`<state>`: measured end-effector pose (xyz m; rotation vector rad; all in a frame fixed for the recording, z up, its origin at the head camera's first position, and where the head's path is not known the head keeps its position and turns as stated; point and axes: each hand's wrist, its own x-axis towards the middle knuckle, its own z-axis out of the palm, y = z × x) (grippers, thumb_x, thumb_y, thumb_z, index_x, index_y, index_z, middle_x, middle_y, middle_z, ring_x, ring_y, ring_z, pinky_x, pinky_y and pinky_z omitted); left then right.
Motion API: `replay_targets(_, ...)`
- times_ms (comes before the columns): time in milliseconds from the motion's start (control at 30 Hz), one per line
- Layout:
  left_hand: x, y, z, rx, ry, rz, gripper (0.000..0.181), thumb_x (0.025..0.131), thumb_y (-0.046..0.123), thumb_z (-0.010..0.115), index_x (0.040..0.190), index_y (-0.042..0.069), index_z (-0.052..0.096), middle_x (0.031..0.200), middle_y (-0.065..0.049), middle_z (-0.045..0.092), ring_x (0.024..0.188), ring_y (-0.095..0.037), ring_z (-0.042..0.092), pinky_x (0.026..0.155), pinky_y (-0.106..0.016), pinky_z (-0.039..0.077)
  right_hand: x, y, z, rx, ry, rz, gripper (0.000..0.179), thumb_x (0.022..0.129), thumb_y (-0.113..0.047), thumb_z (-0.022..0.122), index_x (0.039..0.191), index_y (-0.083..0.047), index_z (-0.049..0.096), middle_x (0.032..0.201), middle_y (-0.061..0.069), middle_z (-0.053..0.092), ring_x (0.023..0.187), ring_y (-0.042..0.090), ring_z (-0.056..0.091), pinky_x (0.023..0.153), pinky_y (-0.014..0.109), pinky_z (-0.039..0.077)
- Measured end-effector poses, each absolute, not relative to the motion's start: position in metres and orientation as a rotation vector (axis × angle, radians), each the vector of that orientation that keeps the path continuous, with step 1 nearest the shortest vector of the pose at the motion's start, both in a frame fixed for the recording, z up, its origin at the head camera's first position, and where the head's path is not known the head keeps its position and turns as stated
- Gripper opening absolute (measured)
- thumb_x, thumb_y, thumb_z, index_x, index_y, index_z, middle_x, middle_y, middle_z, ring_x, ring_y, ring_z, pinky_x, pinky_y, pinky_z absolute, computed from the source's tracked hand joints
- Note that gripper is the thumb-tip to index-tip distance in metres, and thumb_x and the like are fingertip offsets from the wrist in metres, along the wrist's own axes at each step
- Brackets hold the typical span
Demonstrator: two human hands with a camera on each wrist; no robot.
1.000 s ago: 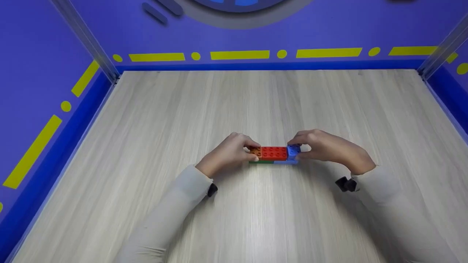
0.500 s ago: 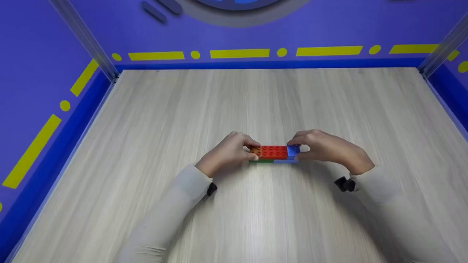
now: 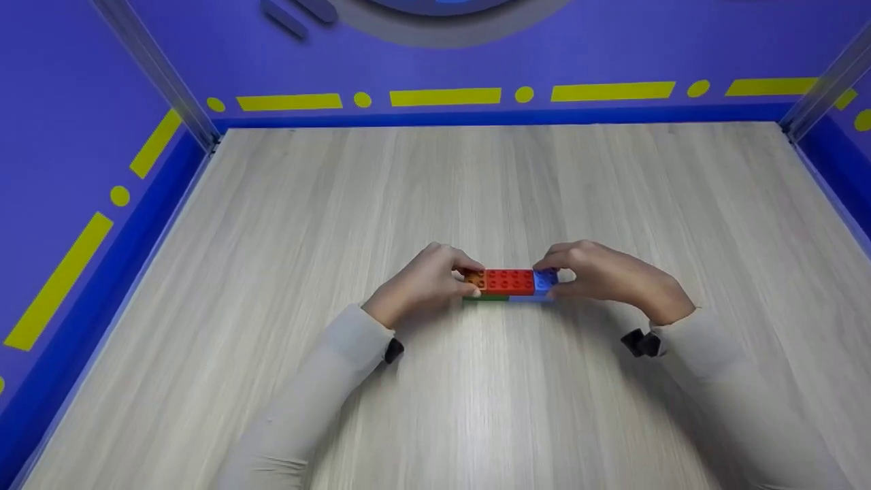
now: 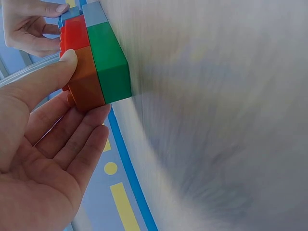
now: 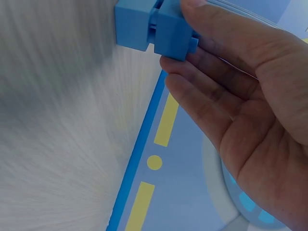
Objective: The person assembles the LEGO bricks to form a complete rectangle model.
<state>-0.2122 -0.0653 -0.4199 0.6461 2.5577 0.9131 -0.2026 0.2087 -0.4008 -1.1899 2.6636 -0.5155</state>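
Low over the middle of the table, two layers of toy building bricks form a short bar. My left hand pinches the orange brick at the left end of the top layer, thumb on the near side. Beside it is a red brick, and under them lies a green brick. At the right end my right hand pinches a small blue brick. Below this one is another blue brick; a narrow gap with studs showing separates the two in the right wrist view.
The bricks are on a pale wood-grain table. Purple-blue panels with yellow dashes and dots wall in its back and sides. Metal posts stand at the back corners. Black wrist devices sit by the sleeve cuffs.
Both hands keep their hold and barely move. The small blue brick at the right end looks slightly lower and more level with the red one than a second ago.
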Motion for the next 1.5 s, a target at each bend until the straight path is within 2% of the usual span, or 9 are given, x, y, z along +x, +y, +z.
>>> replay_targets(1500, -0.2141, -0.065, -0.422, 0.715, 2.574, 0.932, 0.037, 0.079, 0.017, 0.08, 0.115, 0.012, 0.072, 0.112, -0.004, 0.072, 0.106, -0.017, 0.063, 0.09, -0.03, 0.049, -0.202, 0.2007, -0.4029, -1.136, 2.727, -0.467, 0.034, 0.076, -0.004, 0.079, 0.109, 0.001, 0.071, 0.098, 0.011, 0.07, 0.091, 0.023, 0.067, 0.077, 0.039, 0.056)
